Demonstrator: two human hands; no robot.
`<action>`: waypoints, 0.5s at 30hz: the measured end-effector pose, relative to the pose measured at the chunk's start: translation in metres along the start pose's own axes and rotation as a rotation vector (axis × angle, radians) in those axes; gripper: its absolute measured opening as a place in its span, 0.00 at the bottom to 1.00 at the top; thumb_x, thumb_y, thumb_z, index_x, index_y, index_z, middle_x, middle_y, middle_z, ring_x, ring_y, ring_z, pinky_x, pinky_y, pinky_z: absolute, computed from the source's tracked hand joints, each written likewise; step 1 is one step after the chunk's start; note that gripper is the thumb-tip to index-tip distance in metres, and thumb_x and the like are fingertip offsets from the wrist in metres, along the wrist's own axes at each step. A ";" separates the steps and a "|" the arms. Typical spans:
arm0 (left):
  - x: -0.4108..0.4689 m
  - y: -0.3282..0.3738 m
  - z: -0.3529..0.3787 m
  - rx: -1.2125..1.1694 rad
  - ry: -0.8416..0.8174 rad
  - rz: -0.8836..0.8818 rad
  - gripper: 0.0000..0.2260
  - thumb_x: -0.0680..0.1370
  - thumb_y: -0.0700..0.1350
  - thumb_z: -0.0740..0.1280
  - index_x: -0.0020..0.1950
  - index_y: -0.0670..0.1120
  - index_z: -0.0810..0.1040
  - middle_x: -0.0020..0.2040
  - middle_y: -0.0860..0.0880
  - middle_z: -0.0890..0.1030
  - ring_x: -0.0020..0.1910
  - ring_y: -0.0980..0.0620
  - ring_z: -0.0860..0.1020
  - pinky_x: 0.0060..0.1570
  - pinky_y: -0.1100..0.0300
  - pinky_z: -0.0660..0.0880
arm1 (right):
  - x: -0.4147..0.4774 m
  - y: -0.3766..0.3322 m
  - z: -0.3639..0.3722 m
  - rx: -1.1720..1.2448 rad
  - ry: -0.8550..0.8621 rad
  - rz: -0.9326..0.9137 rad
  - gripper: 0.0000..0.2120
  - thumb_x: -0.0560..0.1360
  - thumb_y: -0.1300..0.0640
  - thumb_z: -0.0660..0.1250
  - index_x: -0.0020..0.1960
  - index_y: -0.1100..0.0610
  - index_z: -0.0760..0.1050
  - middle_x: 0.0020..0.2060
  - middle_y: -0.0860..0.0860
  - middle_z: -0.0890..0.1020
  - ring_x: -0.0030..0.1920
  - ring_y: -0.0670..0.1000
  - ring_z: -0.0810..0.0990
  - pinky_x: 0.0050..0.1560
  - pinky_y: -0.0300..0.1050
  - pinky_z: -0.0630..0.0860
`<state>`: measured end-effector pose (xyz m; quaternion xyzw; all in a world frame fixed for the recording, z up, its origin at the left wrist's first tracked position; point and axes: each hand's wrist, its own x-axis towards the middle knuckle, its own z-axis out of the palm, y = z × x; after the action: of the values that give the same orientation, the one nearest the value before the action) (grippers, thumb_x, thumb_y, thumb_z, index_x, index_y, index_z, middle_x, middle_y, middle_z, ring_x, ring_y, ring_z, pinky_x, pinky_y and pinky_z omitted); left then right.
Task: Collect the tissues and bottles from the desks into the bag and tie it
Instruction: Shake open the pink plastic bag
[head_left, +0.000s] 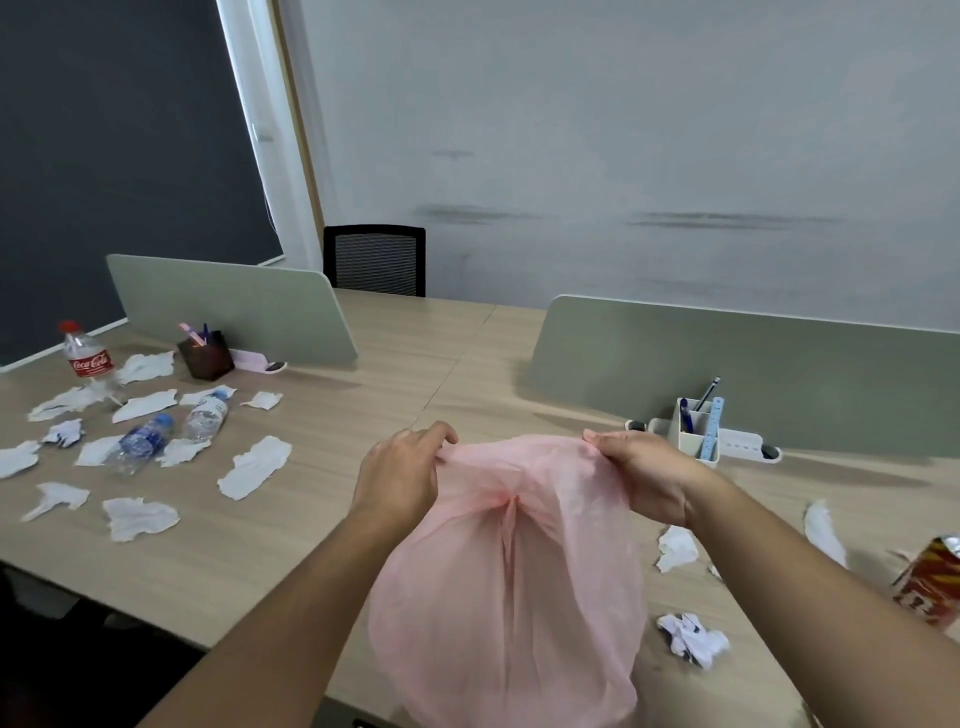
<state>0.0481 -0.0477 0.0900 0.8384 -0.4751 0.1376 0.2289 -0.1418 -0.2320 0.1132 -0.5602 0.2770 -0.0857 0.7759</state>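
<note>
A thin pink plastic bag (509, 587) hangs in front of me over the desk's near edge. My left hand (400, 475) pinches its top rim on the left, and my right hand (644, 475) pinches the rim on the right, stretching it between them. On the left desk lie several white tissues (254, 467), two clear water bottles with blue caps (143, 441) (205, 414) on their sides, and an upright Coca-Cola bottle (89, 358). To the right lie more tissues (675, 548), a crumpled one (693, 639) and a red can (930, 584).
Two grey-green desk dividers (234, 306) (753, 374) stand across the wooden desk (405, 364). A dark pen cup (207, 355) sits by the left divider and a white organiser with pens (698, 431) by the right one. A black chair (375, 260) stands beyond the desk.
</note>
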 end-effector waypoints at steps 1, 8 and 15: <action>0.000 -0.005 0.000 -0.027 -0.016 -0.031 0.19 0.73 0.32 0.59 0.57 0.51 0.75 0.47 0.50 0.82 0.48 0.46 0.77 0.40 0.57 0.66 | 0.000 -0.001 0.002 -0.010 0.040 0.069 0.15 0.79 0.58 0.60 0.42 0.65 0.80 0.37 0.58 0.85 0.35 0.52 0.84 0.38 0.42 0.81; -0.006 -0.032 -0.015 -0.430 -0.074 -0.163 0.18 0.69 0.27 0.54 0.37 0.52 0.64 0.32 0.51 0.71 0.33 0.50 0.68 0.35 0.59 0.65 | 0.020 0.016 0.005 -0.383 0.395 -0.043 0.11 0.77 0.58 0.66 0.40 0.65 0.74 0.37 0.56 0.75 0.39 0.51 0.73 0.40 0.43 0.69; 0.020 -0.038 -0.032 -0.355 -0.011 -0.238 0.19 0.68 0.28 0.53 0.26 0.50 0.69 0.46 0.48 0.84 0.53 0.53 0.80 0.46 0.57 0.72 | -0.009 0.025 0.060 -1.353 0.473 -0.931 0.24 0.65 0.37 0.68 0.57 0.48 0.74 0.52 0.45 0.77 0.53 0.47 0.74 0.51 0.46 0.71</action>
<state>0.0902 -0.0290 0.1169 0.8359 -0.3907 0.0193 0.3850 -0.1223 -0.1698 0.1064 -0.9271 0.1648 -0.3266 0.0819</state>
